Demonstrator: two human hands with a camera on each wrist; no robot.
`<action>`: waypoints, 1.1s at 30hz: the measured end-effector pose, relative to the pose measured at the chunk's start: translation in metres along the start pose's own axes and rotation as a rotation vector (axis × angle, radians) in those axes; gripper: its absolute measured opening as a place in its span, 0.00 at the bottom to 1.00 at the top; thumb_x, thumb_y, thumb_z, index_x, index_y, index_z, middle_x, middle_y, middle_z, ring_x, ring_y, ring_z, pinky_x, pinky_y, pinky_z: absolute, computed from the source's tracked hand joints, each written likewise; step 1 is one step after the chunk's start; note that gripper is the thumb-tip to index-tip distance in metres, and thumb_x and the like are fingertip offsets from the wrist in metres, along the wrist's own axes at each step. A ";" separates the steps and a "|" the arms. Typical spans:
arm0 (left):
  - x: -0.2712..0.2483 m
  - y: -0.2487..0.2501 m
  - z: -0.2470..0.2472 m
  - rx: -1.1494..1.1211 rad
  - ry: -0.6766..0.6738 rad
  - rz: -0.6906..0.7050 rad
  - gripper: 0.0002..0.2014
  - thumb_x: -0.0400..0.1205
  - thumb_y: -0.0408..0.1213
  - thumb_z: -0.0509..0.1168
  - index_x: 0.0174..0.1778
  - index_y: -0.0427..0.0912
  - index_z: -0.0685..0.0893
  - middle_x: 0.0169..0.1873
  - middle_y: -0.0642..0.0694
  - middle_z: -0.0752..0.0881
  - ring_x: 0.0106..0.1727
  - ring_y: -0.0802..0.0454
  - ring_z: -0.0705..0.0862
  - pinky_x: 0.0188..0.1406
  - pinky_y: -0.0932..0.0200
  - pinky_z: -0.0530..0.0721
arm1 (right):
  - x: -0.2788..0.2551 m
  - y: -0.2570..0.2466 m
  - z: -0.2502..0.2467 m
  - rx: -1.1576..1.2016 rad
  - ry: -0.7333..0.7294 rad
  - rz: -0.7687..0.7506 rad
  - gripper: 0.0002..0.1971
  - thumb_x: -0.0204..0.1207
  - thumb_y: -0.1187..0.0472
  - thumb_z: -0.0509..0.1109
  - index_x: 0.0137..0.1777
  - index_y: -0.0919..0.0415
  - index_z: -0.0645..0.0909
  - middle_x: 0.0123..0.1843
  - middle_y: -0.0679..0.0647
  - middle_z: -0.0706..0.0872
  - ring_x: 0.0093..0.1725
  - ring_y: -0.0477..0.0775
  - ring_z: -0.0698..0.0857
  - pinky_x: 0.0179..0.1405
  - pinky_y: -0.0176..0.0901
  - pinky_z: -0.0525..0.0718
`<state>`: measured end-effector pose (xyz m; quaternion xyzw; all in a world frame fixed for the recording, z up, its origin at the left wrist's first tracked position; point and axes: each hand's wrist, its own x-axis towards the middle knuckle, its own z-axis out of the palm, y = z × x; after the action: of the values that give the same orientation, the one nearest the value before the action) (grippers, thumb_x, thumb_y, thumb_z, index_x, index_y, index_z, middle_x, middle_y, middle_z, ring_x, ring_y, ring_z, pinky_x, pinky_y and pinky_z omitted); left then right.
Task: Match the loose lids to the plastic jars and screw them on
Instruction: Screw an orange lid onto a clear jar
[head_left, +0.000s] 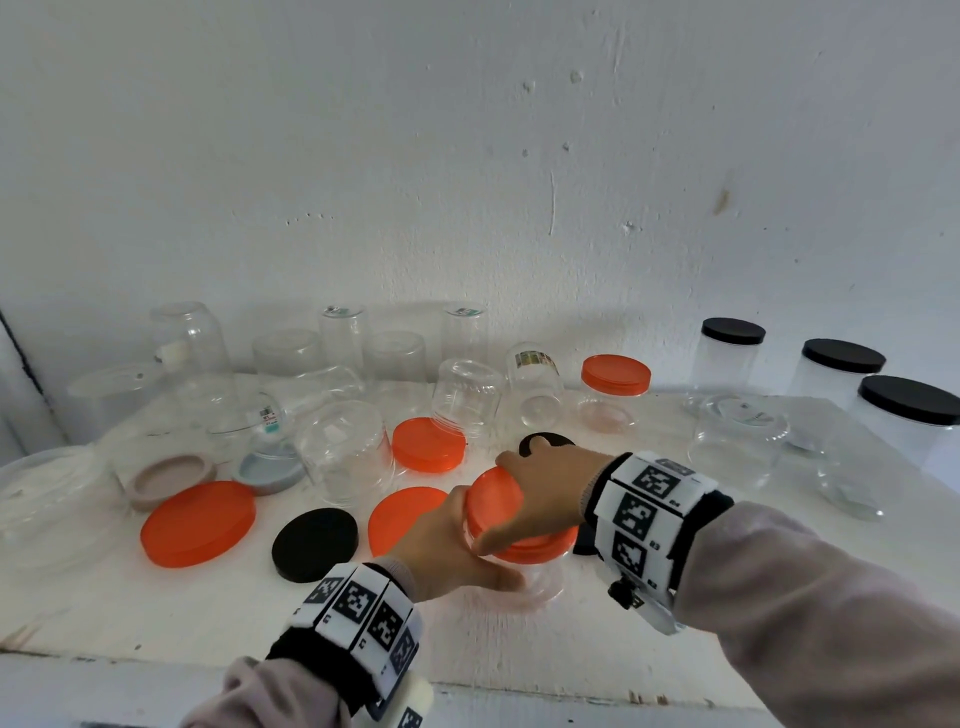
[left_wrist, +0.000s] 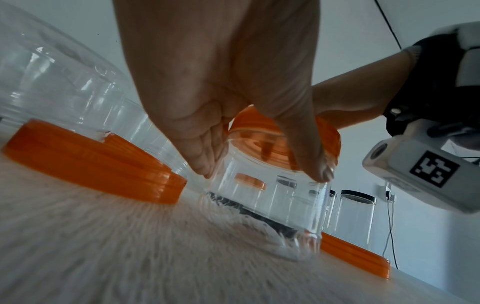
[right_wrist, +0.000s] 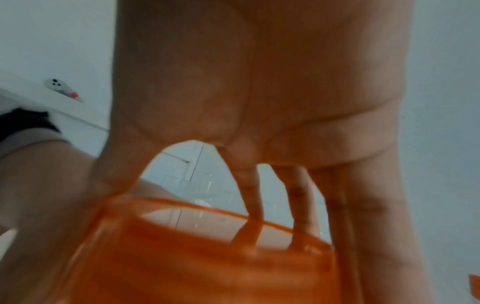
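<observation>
A small clear plastic jar (head_left: 535, 584) (left_wrist: 280, 207) stands upright near the table's front edge with an orange lid (head_left: 498, 501) (left_wrist: 259, 127) (right_wrist: 202, 257) on its mouth. My left hand (head_left: 452, 551) (left_wrist: 233, 115) grips the jar's side, thumb and fingers round it. From above, my right hand (head_left: 540, 493) (right_wrist: 259, 102) grips the orange lid with fingers over its rim. Loose orange lids (head_left: 197, 522) (head_left: 427, 444) (head_left: 402, 514) and black lids (head_left: 315, 544) (head_left: 545, 441) lie nearby.
Several clear jars (head_left: 345, 457) stand upside down across the back and left. One jar with an orange lid (head_left: 614, 387) and three jars with black lids (head_left: 906, 415) stand at right. A beige lid (head_left: 169, 478) and a grey lid (head_left: 270, 470) lie at left. The wall is close behind.
</observation>
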<state>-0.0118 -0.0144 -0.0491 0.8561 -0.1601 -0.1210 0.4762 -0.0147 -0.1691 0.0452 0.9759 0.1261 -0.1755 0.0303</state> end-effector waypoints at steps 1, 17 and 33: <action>0.000 0.000 0.000 -0.003 -0.003 0.001 0.50 0.56 0.49 0.85 0.72 0.52 0.64 0.60 0.58 0.81 0.62 0.60 0.80 0.63 0.58 0.80 | 0.000 0.001 -0.003 -0.008 -0.042 -0.002 0.56 0.51 0.19 0.67 0.79 0.41 0.55 0.73 0.52 0.67 0.66 0.60 0.76 0.53 0.54 0.79; -0.001 -0.002 0.000 -0.049 -0.019 0.004 0.51 0.54 0.49 0.85 0.71 0.54 0.65 0.61 0.56 0.81 0.63 0.57 0.80 0.66 0.53 0.79 | -0.003 0.007 -0.001 -0.017 0.021 -0.032 0.56 0.50 0.19 0.68 0.77 0.46 0.61 0.69 0.51 0.70 0.60 0.56 0.77 0.46 0.49 0.77; -0.003 0.002 0.003 0.004 0.002 -0.006 0.50 0.57 0.48 0.85 0.72 0.51 0.65 0.61 0.55 0.81 0.63 0.56 0.80 0.67 0.50 0.79 | -0.007 0.009 0.002 0.028 0.081 -0.091 0.51 0.53 0.22 0.69 0.76 0.42 0.64 0.65 0.47 0.73 0.57 0.52 0.74 0.55 0.51 0.80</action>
<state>-0.0155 -0.0164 -0.0485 0.8577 -0.1575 -0.1214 0.4742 -0.0192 -0.1792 0.0459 0.9757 0.1692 -0.1390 0.0033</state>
